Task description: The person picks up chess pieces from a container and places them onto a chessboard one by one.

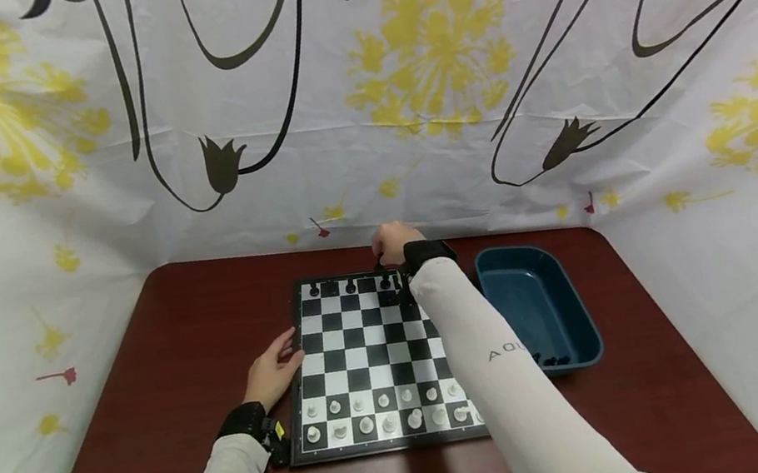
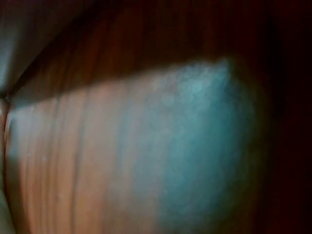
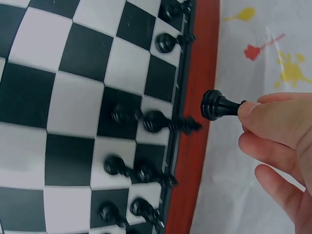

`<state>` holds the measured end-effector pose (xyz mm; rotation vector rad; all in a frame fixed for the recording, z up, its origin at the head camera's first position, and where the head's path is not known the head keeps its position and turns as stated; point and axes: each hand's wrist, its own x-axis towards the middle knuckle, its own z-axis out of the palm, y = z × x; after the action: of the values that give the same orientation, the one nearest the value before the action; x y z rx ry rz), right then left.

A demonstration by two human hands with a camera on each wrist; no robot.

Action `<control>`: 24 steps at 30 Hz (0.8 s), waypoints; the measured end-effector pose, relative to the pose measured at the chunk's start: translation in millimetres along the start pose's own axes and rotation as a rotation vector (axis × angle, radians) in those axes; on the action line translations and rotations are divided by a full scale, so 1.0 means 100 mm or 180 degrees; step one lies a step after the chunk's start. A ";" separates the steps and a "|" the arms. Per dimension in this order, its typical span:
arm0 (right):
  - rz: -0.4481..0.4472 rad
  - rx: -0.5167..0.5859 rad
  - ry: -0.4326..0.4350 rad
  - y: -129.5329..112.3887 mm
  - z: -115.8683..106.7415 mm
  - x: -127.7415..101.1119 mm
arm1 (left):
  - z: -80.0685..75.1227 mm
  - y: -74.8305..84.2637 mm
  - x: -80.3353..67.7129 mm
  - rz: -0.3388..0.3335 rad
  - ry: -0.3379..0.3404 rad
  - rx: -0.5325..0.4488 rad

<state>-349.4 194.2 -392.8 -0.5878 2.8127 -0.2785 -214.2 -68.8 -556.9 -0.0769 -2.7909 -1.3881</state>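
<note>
A black-and-white chessboard (image 1: 357,357) lies on the table, with white chess pieces (image 1: 367,425) in two rows along its near side. My right hand (image 1: 398,242) reaches over the far edge. In the right wrist view, its thumb and fingers pinch a black chess piece (image 3: 214,105) by the top, the round base pointing toward the board. Several black chess pieces (image 3: 155,121) stand on squares along that far edge; my right forearm hides some of the board in the head view. At the board's left edge, my left hand (image 1: 274,373) rests with relaxed fingers.
A blue plastic bin (image 1: 526,295) stands right of the board, a few black pieces (image 1: 553,361) at its near end. Behind the dark red table (image 1: 151,412) hangs a white patterned cloth (image 1: 311,198). The left wrist view is mostly blurred tabletop (image 2: 63,161).
</note>
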 end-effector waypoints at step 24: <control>-0.0133 0.0100 -0.0027 -0.03 0.49 0.34 | 0.00 -0.03 0.01 -0.0028 0.0021 -0.0134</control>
<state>-364.0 170.9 -445.6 -0.6396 2.7851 -0.3269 -215.3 -70.4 -559.0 -0.0607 -2.7603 -1.4465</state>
